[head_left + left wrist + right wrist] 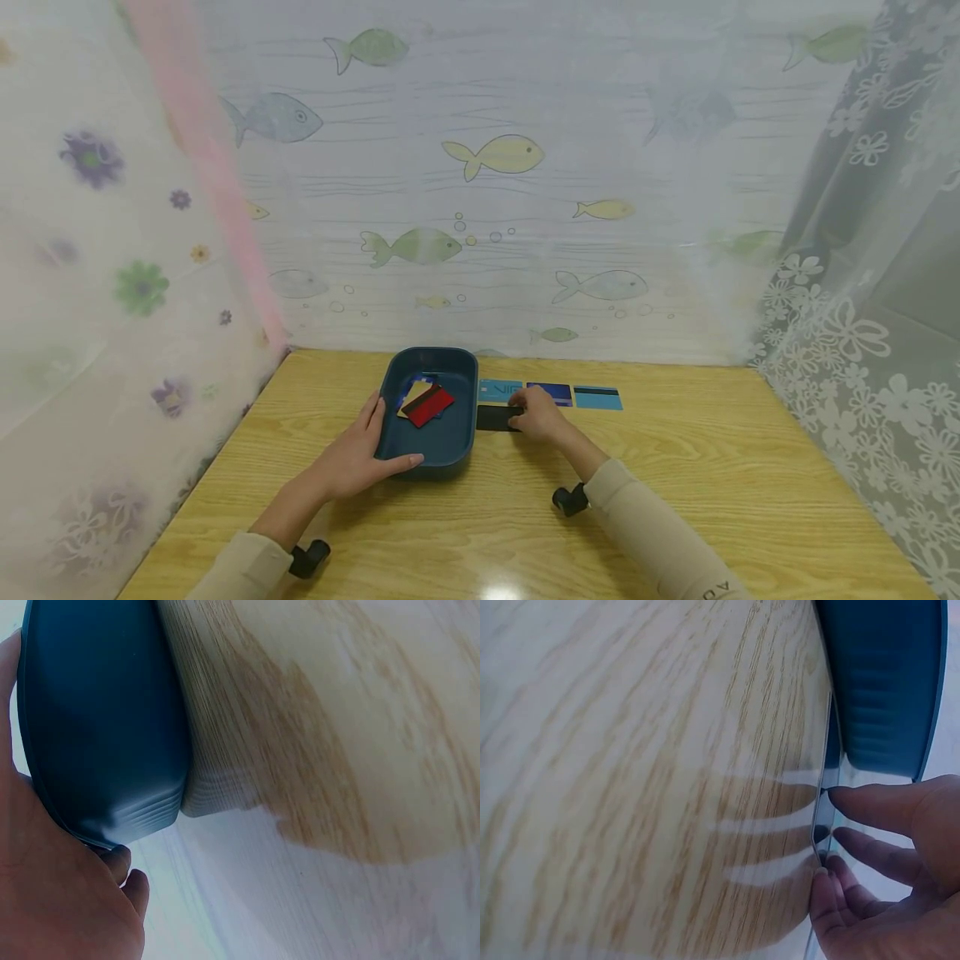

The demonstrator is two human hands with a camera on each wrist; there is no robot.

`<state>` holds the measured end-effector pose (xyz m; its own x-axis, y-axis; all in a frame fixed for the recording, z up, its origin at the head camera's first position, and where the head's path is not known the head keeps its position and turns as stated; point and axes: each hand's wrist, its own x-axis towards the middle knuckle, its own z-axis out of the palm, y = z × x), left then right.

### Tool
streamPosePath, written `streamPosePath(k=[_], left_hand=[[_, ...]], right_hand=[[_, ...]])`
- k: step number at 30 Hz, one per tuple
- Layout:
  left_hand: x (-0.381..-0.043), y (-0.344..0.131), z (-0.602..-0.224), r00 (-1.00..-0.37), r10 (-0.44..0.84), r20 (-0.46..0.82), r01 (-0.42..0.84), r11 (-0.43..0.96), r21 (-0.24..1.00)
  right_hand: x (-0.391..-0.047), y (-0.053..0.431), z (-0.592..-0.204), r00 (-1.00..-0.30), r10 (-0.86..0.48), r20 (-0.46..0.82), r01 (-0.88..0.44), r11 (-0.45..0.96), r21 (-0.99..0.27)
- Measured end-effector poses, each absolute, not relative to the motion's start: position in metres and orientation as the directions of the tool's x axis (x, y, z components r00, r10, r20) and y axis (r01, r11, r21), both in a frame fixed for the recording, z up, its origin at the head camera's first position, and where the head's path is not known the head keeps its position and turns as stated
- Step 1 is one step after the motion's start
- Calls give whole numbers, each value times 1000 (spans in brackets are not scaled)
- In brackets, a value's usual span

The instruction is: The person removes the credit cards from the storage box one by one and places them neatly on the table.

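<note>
A dark blue rectangular bin stands on the table, with several overlapping cards inside and a red card on top. My left hand holds it by the left side and near-left corner, thumb along the near rim. The left wrist view shows that hand against the bin's wall. To the right of the bin lies a black card. My right hand pinches its right end with bent fingers; in the right wrist view the fingertips meet its edge. The palm hides part of the card.
Behind the black card runs a row of cards: a light blue card, a dark blue card and a blue striped card. The wood-grain table ends at a fish-print curtain. Black wrist mounts hang under the sleeves.
</note>
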<state>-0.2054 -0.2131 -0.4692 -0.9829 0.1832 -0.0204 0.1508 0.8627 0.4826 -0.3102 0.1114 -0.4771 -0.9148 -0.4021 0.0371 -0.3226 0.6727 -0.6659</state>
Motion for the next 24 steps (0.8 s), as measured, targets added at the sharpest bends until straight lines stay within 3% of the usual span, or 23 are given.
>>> streamPosePath(k=[14, 24], left_hand=[[-202, -213, -465, -982, 189, -30, 150, 857, 492], [-203, -213, -467, -982, 184, -29, 147, 861, 487]], right_hand=[[-309, 110, -479, -914, -405, 33, -318, 660, -681], [-308, 104, -455, -907, -414, 71, -335, 611, -718]])
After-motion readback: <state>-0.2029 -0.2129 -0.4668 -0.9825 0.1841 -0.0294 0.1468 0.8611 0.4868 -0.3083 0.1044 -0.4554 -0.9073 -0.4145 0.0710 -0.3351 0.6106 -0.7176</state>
